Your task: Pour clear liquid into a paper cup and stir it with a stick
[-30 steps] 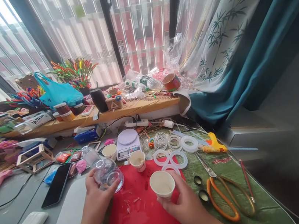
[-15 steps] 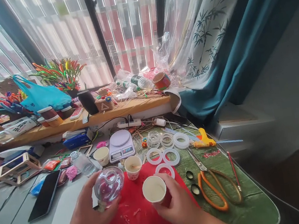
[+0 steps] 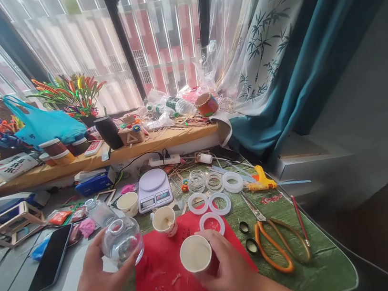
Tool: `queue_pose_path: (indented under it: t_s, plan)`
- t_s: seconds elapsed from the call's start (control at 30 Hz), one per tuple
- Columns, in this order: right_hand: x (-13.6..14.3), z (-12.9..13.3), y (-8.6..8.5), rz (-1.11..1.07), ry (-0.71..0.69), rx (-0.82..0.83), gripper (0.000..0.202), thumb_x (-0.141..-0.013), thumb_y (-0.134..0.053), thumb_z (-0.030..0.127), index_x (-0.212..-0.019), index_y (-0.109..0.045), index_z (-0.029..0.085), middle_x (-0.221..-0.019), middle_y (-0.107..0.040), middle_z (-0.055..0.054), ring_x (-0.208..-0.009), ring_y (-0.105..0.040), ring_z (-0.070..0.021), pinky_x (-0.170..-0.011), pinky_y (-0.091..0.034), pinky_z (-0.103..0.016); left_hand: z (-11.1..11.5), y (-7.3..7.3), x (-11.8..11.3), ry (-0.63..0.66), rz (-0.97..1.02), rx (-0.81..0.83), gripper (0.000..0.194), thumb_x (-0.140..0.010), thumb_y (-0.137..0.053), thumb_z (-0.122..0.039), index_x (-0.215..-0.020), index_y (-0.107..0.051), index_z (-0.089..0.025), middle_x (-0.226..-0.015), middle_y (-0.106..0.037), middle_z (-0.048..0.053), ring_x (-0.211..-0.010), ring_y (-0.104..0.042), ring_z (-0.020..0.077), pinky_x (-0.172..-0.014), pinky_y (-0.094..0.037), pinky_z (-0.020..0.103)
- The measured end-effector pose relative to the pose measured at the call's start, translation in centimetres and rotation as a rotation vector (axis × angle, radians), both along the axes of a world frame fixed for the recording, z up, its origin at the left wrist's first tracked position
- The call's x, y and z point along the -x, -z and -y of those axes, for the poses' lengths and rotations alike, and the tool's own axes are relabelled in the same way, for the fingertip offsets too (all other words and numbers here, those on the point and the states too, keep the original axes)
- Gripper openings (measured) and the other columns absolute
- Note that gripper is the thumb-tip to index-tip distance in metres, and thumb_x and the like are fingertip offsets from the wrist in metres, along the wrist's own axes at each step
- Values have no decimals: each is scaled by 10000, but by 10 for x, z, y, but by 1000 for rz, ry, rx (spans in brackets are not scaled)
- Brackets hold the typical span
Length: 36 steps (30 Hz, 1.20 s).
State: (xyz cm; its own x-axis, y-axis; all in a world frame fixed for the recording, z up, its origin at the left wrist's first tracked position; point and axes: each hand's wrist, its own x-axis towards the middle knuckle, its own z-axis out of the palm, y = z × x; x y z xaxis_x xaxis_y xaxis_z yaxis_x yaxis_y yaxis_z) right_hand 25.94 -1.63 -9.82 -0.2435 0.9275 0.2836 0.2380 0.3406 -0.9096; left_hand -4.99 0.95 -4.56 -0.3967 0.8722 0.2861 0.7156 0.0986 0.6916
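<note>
My left hand [image 3: 99, 269] is closed around a clear glass bottle [image 3: 123, 242], its open mouth turned upward. In my right hand [image 3: 225, 261] is a white paper cup [image 3: 196, 254], tipped so that its pale inside shows. Both are held over a red sheet [image 3: 163, 284] scattered with small pale scraps. Just beyond them stands another paper cup [image 3: 164, 221] with something light brown in it. A second clear bottle [image 3: 98, 212] and a third paper cup [image 3: 127, 204] are behind the held bottle.
A kitchen scale [image 3: 154, 190] sits behind the cups. Clear ring molds [image 3: 212, 222] lie right of it, near a yellow glue gun [image 3: 262, 179]. Orange-handled scissors [image 3: 271, 245] and two black caps [image 3: 251, 246] are on the right. A phone [image 3: 49, 259] lies at left.
The bottle in my left hand has turned from tilted, base toward me, to roughly upright. It has shifted left. My right hand still holds the cup, slightly lower and further left in view.
</note>
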Motion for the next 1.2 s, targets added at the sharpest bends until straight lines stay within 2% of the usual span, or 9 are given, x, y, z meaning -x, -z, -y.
queue_pose_path:
  t_s: [0.1,0.33,0.47,0.57,0.7,0.83,0.93,1.03,1.2]
  plan:
    - [1,0,1,-11,3,13,586,-792,-772,145,-1349,-629,254,-1326,-728,-98,-1240,-693,-307,-1097,-544,-425,5,-4,0,31,10,48,957,-671,-841,-752,-1463,-569,-288,-1379,-736,155,-1260,-708,465,-1089,-544,661]
    - [-3,0,4,-60,14,70,598,-813,-796,217,-1382,-614,256,-1340,-717,-93,-1247,-684,-304,-1091,-539,-418,25,-25,-21,71,-98,91,784,-783,-758,-612,-1486,-563,-328,-1461,-690,106,-1390,-623,451,-1161,-487,656]
    - [-7,0,3,-88,34,122,587,-819,-836,313,-1365,-628,259,-1315,-726,-83,-1220,-688,-317,-1071,-548,-432,27,-41,-19,93,-101,63,794,-790,-762,-650,-1496,-554,-353,-1463,-706,74,-1398,-632,430,-1164,-510,597]
    - [-8,0,2,-84,57,141,581,-813,-846,314,-1354,-638,272,-1330,-725,-74,-1233,-687,-317,-1068,-552,-428,28,-48,-18,112,-104,57,832,-801,-758,-694,-1526,-532,-355,-1506,-686,85,-1405,-628,427,-1177,-493,602]
    - [-6,1,4,-73,51,113,581,-809,-823,236,-1357,-633,268,-1337,-726,-81,-1242,-691,-308,-1085,-547,-430,30,-42,-21,188,-267,58,753,-834,-763,-615,-1510,-555,-358,-1473,-702,91,-1369,-650,421,-1114,-529,578]
    - [-4,1,6,-83,48,69,607,-820,-818,234,-1391,-613,255,-1382,-714,-103,-1284,-685,-312,-1111,-540,-441,30,-22,-27,364,-521,-79,645,-857,-728,-422,-1472,-561,-324,-1399,-745,104,-1289,-694,388,-1076,-513,520]
    - [-4,1,3,-85,39,72,627,-809,-817,215,-1400,-609,251,-1368,-716,-99,-1277,-687,-310,-1112,-540,-446,30,-13,-33,460,-680,-159,633,-846,-692,-309,-1461,-541,-320,-1362,-762,97,-1230,-715,366,-1042,-468,488]
    - [-5,1,-1,-88,17,84,617,-801,-806,183,-1384,-618,252,-1330,-724,-88,-1244,-696,-300,-1089,-548,-440,31,-13,-38,516,-754,-185,650,-844,-666,-263,-1477,-529,-327,-1368,-758,86,-1207,-712,345,-1013,-429,459]
    - [-6,1,-6,-104,6,93,599,-801,-819,184,-1366,-631,256,-1333,-721,-88,-1242,-691,-301,-1085,-543,-439,30,-27,-46,539,-840,-224,630,-834,-643,-211,-1442,-565,-356,-1326,-776,59,-1152,-724,327,-994,-393,458]
